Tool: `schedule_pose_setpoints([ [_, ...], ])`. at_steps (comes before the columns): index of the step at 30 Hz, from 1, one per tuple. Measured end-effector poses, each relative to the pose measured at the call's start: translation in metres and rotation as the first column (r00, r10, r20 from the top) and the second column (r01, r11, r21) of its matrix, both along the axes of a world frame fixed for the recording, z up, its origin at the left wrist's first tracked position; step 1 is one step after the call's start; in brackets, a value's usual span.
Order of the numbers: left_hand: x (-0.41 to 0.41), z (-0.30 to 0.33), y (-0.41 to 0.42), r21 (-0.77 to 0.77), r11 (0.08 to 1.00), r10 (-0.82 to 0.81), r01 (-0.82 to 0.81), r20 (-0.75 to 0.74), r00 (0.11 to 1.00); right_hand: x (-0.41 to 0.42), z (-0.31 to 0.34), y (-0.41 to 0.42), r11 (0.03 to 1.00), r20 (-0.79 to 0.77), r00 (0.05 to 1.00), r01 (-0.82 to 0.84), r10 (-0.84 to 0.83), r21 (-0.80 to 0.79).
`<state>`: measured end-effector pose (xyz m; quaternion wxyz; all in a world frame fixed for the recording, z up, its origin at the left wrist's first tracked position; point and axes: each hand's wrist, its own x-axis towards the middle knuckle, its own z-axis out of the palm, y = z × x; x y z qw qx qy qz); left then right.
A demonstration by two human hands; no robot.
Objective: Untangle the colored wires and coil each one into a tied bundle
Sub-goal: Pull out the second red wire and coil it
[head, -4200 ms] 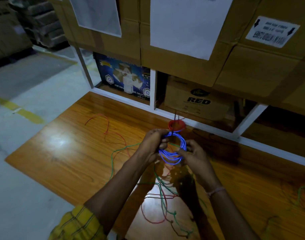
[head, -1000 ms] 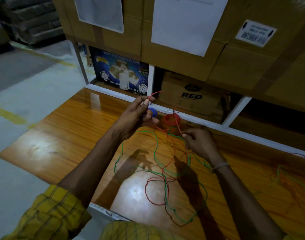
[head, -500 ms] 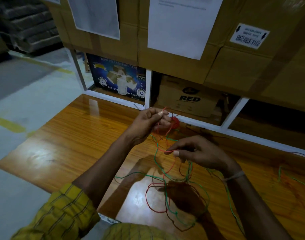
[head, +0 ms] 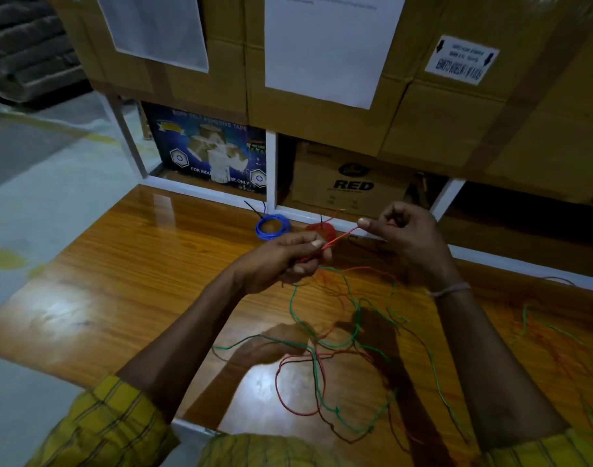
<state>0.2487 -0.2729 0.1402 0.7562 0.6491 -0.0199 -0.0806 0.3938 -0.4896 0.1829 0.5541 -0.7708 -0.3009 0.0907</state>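
Note:
A red wire [head: 341,238] runs taut between my two hands above the wooden table [head: 113,291]. My left hand [head: 285,261] pinches its lower part; my right hand [head: 406,234] pinches its upper end. Below them the red wire trails into a loose tangle with a green wire [head: 322,375] on the table. A tied blue coil [head: 272,227] lies at the table's far edge. A tied red coil [head: 322,229] sits just right of it, partly hidden behind my left hand.
Stacked cardboard boxes [head: 322,129] on a white shelf frame [head: 271,173] rise right behind the table. More loose green and red wire [head: 551,328] lies at the table's right side. Concrete floor [head: 35,183] drops off to the left.
The blue coil has gone from my hands onto the table's far edge. My right hand rose from the tangle and pulled the red wire taut up and right.

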Motion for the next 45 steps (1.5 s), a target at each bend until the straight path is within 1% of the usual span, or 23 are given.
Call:
schedule_pose_setpoints([
  [3,-0.002,0.0,0.002,-0.285,0.957,-0.05,0.049,0.005,0.999,0.01,-0.007,0.001,1.0,-0.105,0.995,0.007,-0.004,0.028],
  [5,-0.001,0.003,0.004,-0.429,0.903,-0.016,0.02,0.013,1.0,0.014,-0.022,0.004,0.998,-0.135,0.991,-0.003,-0.005,-0.063],
  [7,0.003,0.006,0.005,-0.51,0.86,0.046,-0.031,0.017,0.999,0.015,-0.043,0.005,0.984,-0.095,0.995,-0.009,-0.008,-0.18],
  [10,0.01,0.007,0.005,-0.628,0.774,0.116,-0.08,0.017,0.993,0.001,-0.068,0.007,0.927,-0.025,0.998,-0.068,0.063,-0.369],
  [11,0.012,0.007,0.004,-0.659,0.746,0.141,-0.096,0.016,0.99,-0.008,-0.072,0.008,0.896,0.006,0.995,-0.09,0.103,-0.435],
  [13,0.016,0.009,0.004,-0.683,0.715,0.201,-0.149,-0.004,0.98,-0.027,-0.078,0.01,0.847,0.055,0.977,-0.15,0.206,-0.51],
  [15,0.019,0.012,0.0,-0.681,0.702,0.258,-0.209,-0.031,0.966,-0.046,-0.078,0.012,0.77,0.106,0.918,-0.254,0.383,-0.586],
  [17,0.023,0.011,-0.002,-0.625,0.734,0.306,-0.268,-0.047,0.951,-0.062,-0.076,0.014,0.651,0.182,0.791,-0.322,0.584,-0.688],
  [18,0.025,0.009,-0.003,-0.558,0.775,0.328,-0.295,-0.044,0.944,-0.068,-0.073,0.015,0.606,0.188,0.732,-0.36,0.655,-0.709],
  [20,0.027,0.004,-0.003,-0.361,0.871,0.357,-0.334,-0.005,0.934,-0.077,-0.064,0.015,0.558,0.186,0.648,-0.432,0.738,-0.709],
  [22,0.025,0.0,-0.001,-0.136,0.93,0.35,-0.342,0.044,0.936,-0.082,-0.046,0.012,0.556,0.166,0.625,-0.504,0.763,-0.661],
  [24,0.021,-0.002,0.002,0.065,0.948,0.305,-0.311,0.091,0.948,-0.077,-0.026,0.008,0.604,0.081,0.67,-0.602,0.738,-0.522],
  [26,0.016,-0.004,0.004,0.236,0.934,0.244,-0.267,0.121,0.962,-0.066,-0.008,0.001,0.656,-0.045,0.704,-0.681,0.709,-0.324],
  [28,0.011,-0.004,0.005,0.357,0.904,0.203,-0.234,0.124,0.971,-0.053,0.0,-0.005,0.719,-0.104,0.726,-0.688,0.68,-0.1],
  [30,0.008,-0.004,0.005,0.402,0.895,0.16,-0.195,0.119,0.98,-0.039,0.0,-0.008,0.778,-0.143,0.765,-0.616,0.628,0.126],
  [32,0.005,-0.004,0.005,0.328,0.933,0.119,-0.146,0.101,0.988,-0.026,-0.001,-0.01,0.79,-0.213,0.783,-0.49,0.585,0.37],
  [34,0.002,-0.005,0.007,0.152,0.985,0.073,-0.083,0.071,0.995,-0.011,-0.002,-0.009,0.736,-0.278,0.759,-0.36,0.588,0.574],
  [36,-0.001,-0.006,0.005,-0.091,0.996,0.019,-0.015,0.042,0.999,0.0,-0.003,-0.006,0.709,-0.353,0.736,-0.24,0.578,0.663],
  [37,-0.002,-0.006,0.003,-0.205,0.978,-0.02,0.026,0.033,0.999,0.004,-0.005,-0.003,0.727,-0.402,0.737,-0.175,0.544,0.664],
  [39,-0.005,-0.003,0.0,-0.361,0.924,-0.114,0.123,0.046,0.992,0.011,-0.014,0.006,0.81,-0.505,0.762,-0.045,0.406,0.584],
  [41,-0.008,0.0,-0.002,-0.456,0.868,-0.185,0.197,0.071,0.98,0.012,-0.028,0.018,0.917,-0.539,0.816,0.03,0.208,0.398],
  [43,-0.01,0.005,-0.002,-0.554,0.801,-0.21,0.226,0.094,0.973,0.008,-0.044,0.028,0.991,-0.466,0.884,0.034,0.029,0.127],
  [45,-0.01,0.01,-0.002,-0.642,0.737,-0.18,0.211,0.115,0.977,-0.006,-0.059,0.033,0.997,-0.378,0.926,-0.014,-0.014,-0.073],
])
